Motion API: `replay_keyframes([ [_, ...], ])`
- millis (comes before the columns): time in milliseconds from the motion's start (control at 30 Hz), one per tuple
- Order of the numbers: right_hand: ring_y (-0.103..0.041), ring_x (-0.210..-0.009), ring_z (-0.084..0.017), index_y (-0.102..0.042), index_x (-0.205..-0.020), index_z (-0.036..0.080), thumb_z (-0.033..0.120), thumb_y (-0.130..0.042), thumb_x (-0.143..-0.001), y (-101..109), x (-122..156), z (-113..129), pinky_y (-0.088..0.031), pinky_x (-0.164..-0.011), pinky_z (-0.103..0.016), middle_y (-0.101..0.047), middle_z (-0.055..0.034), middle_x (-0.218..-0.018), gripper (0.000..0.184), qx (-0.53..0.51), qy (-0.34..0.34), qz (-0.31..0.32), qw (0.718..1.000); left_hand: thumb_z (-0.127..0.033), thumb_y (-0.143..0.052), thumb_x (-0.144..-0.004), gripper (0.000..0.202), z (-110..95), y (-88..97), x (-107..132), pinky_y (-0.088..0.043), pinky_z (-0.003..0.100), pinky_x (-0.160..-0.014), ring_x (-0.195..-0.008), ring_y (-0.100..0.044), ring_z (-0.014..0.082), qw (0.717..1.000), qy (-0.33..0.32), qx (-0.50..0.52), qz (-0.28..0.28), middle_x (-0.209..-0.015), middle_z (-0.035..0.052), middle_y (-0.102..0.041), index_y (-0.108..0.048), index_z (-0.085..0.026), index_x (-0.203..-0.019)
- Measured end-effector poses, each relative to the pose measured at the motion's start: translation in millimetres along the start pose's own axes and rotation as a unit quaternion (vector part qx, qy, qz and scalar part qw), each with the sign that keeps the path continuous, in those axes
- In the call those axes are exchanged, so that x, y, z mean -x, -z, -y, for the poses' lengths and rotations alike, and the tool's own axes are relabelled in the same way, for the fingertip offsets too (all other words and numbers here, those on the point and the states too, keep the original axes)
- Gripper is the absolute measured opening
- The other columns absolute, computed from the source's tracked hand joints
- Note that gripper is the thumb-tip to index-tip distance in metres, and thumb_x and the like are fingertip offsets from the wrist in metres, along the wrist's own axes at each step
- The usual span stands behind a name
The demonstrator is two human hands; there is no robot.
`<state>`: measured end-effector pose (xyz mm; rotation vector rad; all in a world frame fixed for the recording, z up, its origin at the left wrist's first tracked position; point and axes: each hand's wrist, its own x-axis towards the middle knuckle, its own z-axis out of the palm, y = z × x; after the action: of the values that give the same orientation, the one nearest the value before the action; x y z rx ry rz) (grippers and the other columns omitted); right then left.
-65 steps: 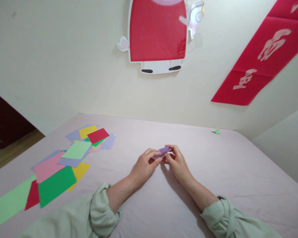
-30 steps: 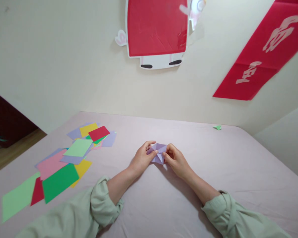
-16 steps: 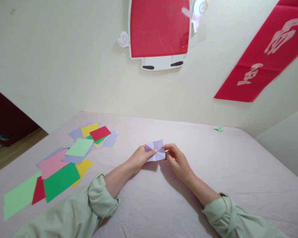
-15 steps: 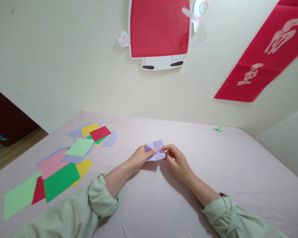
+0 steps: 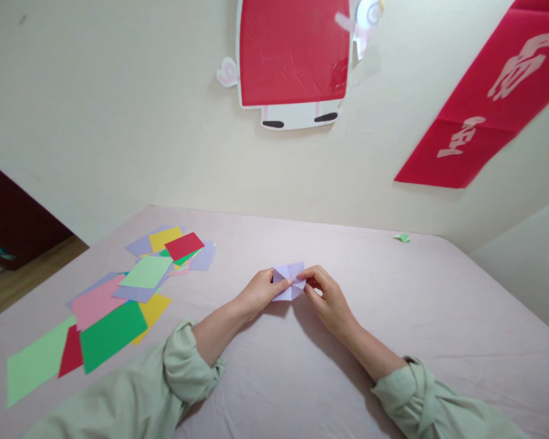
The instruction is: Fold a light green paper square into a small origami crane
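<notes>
A small piece of purple origami paper (image 5: 283, 294), marked with crossing creases, is held up just above the pale pink cloth-covered table. My left hand (image 5: 258, 291) grips its left side, the thumb lying across the front toward the centre and the other fingers hidden behind. At the right edge, my right hand (image 5: 324, 295) has its bent thumb and index finger close together on the paper. The paper's folds meet near my left thumb tip.
Loose coloured paper sheets, among them a green sheet (image 5: 114, 334) and a pink sheet (image 5: 99, 302), overlap on the table's left. A small folded green paper piece (image 5: 402, 238) lies at the far right. Behind the table (image 5: 274, 390) rises a wall with a red decoration (image 5: 295, 52).
The purple paper has shifted slightly to the right and tilted, its creases now showing more. My left hand moved a little right with it; my right fingers reach further over its edge.
</notes>
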<state>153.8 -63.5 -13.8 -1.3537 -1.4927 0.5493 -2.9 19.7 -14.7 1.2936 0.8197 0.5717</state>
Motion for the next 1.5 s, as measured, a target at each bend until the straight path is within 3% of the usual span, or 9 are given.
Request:
replay_keyframes([
  [167,-0.056,-0.087,-0.018,-0.06,-0.091,0.022,0.01,-0.049,-0.084,0.3,-0.2,3.4,-0.047,-0.075,-0.032,-0.057,-0.0046,-0.092,0.018,0.024,0.039,0.019,0.999,-0.039,-0.069,-0.073,0.03,2.2,-0.2,-0.8,-0.043,0.022,-0.056,-0.063,-0.056,0.0119,0.999,-0.001,-0.041,-0.002,-0.075,0.0014,-0.065,-0.066,-0.013,-0.088],
  [467,-0.056,-0.08,-0.017,-0.054,-0.09,0.021,0.01,-0.047,-0.086,-1.2,2.5,-4.4,-0.046,-0.074,-0.031,-0.057,-0.0022,-0.085,0.013,0.053,0.043,0.01,0.998,-0.032,-0.064,-0.073,0.019,-10.5,-4.8,4.5,-0.037,0.019,-0.046,-0.048,-0.046,0.007,0.998,0.022,-0.06,0.005,-0.059,-0.0034,-0.054,-0.059,-0.014,-0.075],
  [667,-0.054,-0.083,-0.017,-0.054,-0.088,0.021,0.007,-0.048,-0.082,-2.3,2.1,2.1,-0.045,-0.074,-0.03,-0.054,-0.0028,-0.088,0.016,0.065,0.073,0.027,0.995,-0.034,-0.059,-0.078,0.022,3.8,-0.7,-2.1,-0.035,0.018,-0.042,-0.045,-0.047,0.0074,0.992,-0.012,-0.113,0.048,-0.056,-0.0025,-0.054,-0.059,-0.013,-0.073],
  [867,-0.055,-0.079,-0.017,-0.05,-0.087,0.021,0.01,-0.048,-0.082,-3.2,3.3,4.2,-0.046,-0.074,-0.031,-0.056,-0.0017,-0.084,0.012,0.078,0.03,0.007,0.996,-0.027,-0.055,-0.079,0.014,1.1,-4.2,-0.8,-0.036,0.017,-0.04,-0.041,-0.047,0.0068,0.991,0.001,-0.121,0.052,-0.053,-0.0035,-0.054,-0.058,-0.014,-0.074],
  [1067,-0.06,-0.084,-0.017,-0.046,-0.114,0.021,0.013,-0.049,-0.082,-7.1,3.7,0.9,-0.05,-0.08,-0.034,-0.058,-0.0026,-0.093,0.033,0.027,-0.024,-0.017,0.999,-0.028,-0.062,-0.077,0.015,-1.2,-5.8,0.2,-0.04,0.016,-0.041,-0.046,-0.051,0.0066,0.998,-0.009,-0.058,0.015,-0.062,-0.0025,-0.057,-0.055,-0.015,-0.082],
  [1267,-0.058,-0.078,-0.017,-0.049,-0.085,0.021,0.018,-0.049,-0.084,-9.1,1.6,2.0,-0.049,-0.075,-0.032,-0.056,-0.0007,-0.082,0.004,-0.005,-0.054,-0.014,0.998,-0.04,-0.064,-0.076,0.026,3.6,-5.4,-2.7,-0.041,0.018,-0.042,-0.044,-0.05,0.0067,0.999,-0.031,-0.034,0.0,-0.06,-0.0054,-0.052,-0.05,-0.017,-0.076],
  [1500,-0.054,-0.073,-0.015,-0.048,-0.08,0.021,0.014,-0.049,-0.079,-10.8,2.9,-0.6,-0.044,-0.069,-0.028,-0.053,0.0013,-0.078,0.007,-0.009,-0.054,-0.008,0.998,-0.042,-0.061,-0.08,0.027,2.1,-5.0,-0.2,-0.042,0.02,-0.048,-0.049,-0.051,0.008,0.999,-0.047,-0.023,0.008,-0.061,-0.0042,-0.054,-0.052,-0.017,-0.078],
])
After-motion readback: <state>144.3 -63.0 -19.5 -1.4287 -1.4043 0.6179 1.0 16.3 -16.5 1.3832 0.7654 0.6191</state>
